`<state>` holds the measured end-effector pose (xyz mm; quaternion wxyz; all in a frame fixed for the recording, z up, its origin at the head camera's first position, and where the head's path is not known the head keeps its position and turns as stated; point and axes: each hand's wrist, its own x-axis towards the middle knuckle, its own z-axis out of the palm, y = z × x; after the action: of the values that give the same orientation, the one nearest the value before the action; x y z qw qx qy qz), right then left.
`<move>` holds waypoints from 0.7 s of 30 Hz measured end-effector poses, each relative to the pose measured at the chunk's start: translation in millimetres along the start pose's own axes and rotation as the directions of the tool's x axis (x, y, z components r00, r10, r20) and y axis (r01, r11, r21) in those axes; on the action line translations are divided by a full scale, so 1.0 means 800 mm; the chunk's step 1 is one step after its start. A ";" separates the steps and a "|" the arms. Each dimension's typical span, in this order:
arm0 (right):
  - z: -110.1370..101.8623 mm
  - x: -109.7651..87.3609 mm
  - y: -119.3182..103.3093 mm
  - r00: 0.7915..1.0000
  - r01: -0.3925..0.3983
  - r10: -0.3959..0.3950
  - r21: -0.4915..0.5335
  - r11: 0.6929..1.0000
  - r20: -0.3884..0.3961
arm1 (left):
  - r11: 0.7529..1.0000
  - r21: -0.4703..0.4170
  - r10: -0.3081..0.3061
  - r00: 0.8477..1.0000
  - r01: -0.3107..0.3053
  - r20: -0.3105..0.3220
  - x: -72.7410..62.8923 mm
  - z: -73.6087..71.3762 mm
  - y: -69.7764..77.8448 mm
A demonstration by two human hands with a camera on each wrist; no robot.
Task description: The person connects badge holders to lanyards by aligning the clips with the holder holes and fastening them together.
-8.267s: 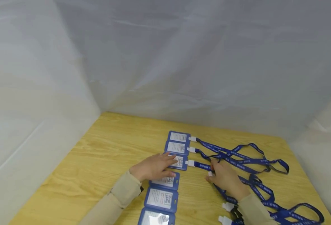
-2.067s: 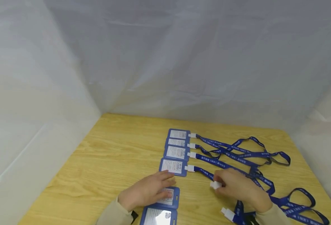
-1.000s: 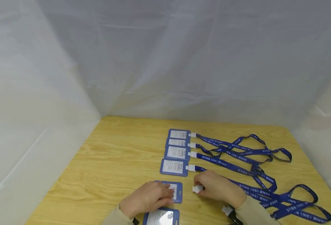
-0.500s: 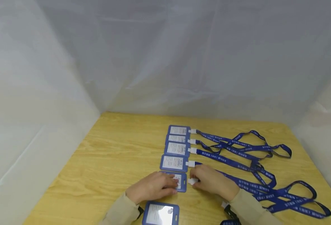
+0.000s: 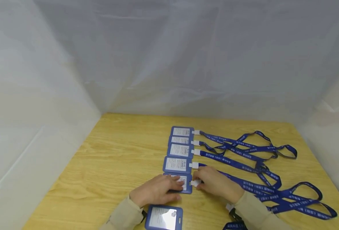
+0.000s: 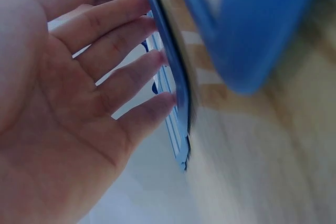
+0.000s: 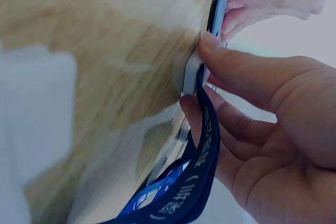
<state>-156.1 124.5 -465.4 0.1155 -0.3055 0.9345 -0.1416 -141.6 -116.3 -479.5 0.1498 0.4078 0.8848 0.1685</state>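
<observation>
My left hand (image 5: 157, 190) lies over the fifth blue badge holder (image 5: 189, 188) of a column, its fingertips on the card face. In the left wrist view those fingers (image 6: 123, 45) are nearly straight against the blue holder (image 6: 180, 95). From the right, my right hand (image 5: 217, 184) pinches a white lanyard clip (image 5: 196, 183) between thumb and fingers, at the holder's slotted edge. In the right wrist view the clip (image 7: 191, 74) meets the holder's edge, and its blue lanyard (image 7: 210, 140) loops down below the hand. Whether the clip is fastened is hidden.
Above lie several badge holders (image 5: 176, 164) with white clips at their slots and blue lanyards (image 5: 230, 161) trailing right, partly crossing. A separate holder (image 5: 163, 217) lies near the front. Another lanyard (image 5: 235, 226) is partly under the right sleeve. White sheeting (image 5: 169, 64) surrounds the wooden table (image 5: 114, 143).
The fifth holder has slid up against the fourth under my left hand. My right hand has brought the pinched clip left to its slot. Earlier, the third and fourth clips came to their holders.
</observation>
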 end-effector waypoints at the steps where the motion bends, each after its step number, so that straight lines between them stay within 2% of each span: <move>1: 0.000 0.000 -0.001 1.000 0.000 0.000 -0.002 1.000 -0.006 | 1.000 -0.001 -0.003 1.000 0.003 0.003 0.000 0.000 0.000; 4: 0.003 0.000 -0.004 1.000 0.003 -0.004 -0.023 1.000 -0.025 | 1.000 -0.008 -0.008 1.000 0.008 0.011 -0.001 0.000 0.001; 11: 0.017 -0.005 -0.013 0.995 -0.002 -0.008 -0.094 0.996 -0.103 | 0.999 -0.031 -0.020 0.997 0.023 0.074 -0.002 0.000 0.004; 14: 0.023 -0.007 -0.015 0.991 -0.017 0.001 -0.124 0.992 -0.133 | 0.999 -0.027 -0.022 0.997 0.024 0.077 -0.002 0.000 0.005; 21: 0.032 -0.008 -0.017 0.978 0.009 -0.048 -0.190 0.982 -0.202 | 1.000 -0.017 0.004 0.997 -0.002 0.082 0.000 0.002 0.005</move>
<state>-135.8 113.2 -483.6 -0.0134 -0.3122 0.9461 -0.0852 -138.3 -113.6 -479.1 0.1893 0.4144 0.8759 0.1591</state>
